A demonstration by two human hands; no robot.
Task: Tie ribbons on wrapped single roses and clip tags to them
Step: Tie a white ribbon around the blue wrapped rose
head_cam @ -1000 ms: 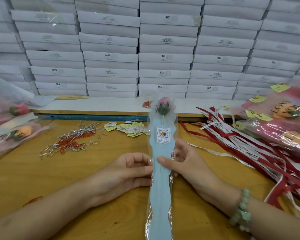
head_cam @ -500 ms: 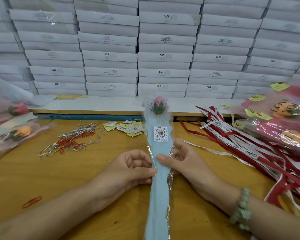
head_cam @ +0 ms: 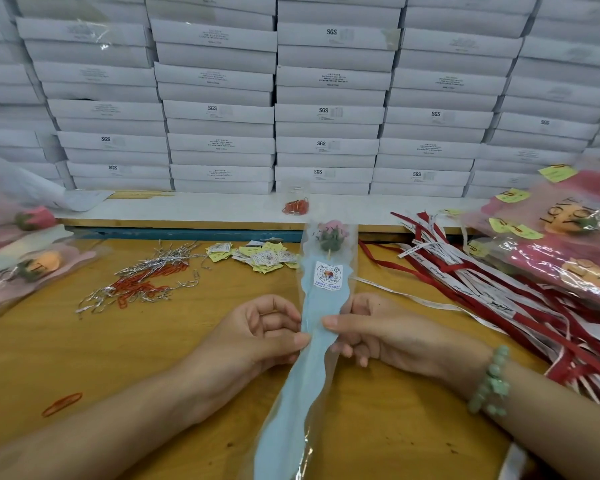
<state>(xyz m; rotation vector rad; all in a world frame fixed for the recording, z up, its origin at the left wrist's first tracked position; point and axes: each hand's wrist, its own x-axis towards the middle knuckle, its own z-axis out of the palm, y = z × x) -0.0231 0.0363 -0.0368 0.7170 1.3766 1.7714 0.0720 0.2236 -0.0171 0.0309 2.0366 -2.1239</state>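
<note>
A single pink rose in a clear sleeve with pale blue paper and a round sticker, the wrapped rose (head_cam: 321, 306), stands tilted over the wooden table (head_cam: 84, 344). My left hand (head_cam: 260, 332) grips its left edge with curled fingers. From the other side my right hand (head_cam: 371, 332) pinches the sleeve at the same height, thumb across the front. Red and white ribbons (head_cam: 492, 289) lie heaped to the right. Yellow and white tags (head_cam: 257, 256) are scattered beyond the hands. Silver twist ties and red clips (head_cam: 142, 282) lie to the left.
Stacks of white boxes (head_cam: 326, 112) form a wall at the back, on a white shelf (head_cam: 187, 207) holding a small bag of red clips (head_cam: 296, 204). Wrapped roses lie at the left edge (head_cam: 25, 258) and tagged ones at the right (head_cam: 568, 237). One loose red clip (head_cam: 62, 404) lies near my left forearm.
Both hands have squeezed the sleeve narrower at the middle, fingers curling in more. The rose's top has leaned slightly, and its lower end has swung to the left.
</note>
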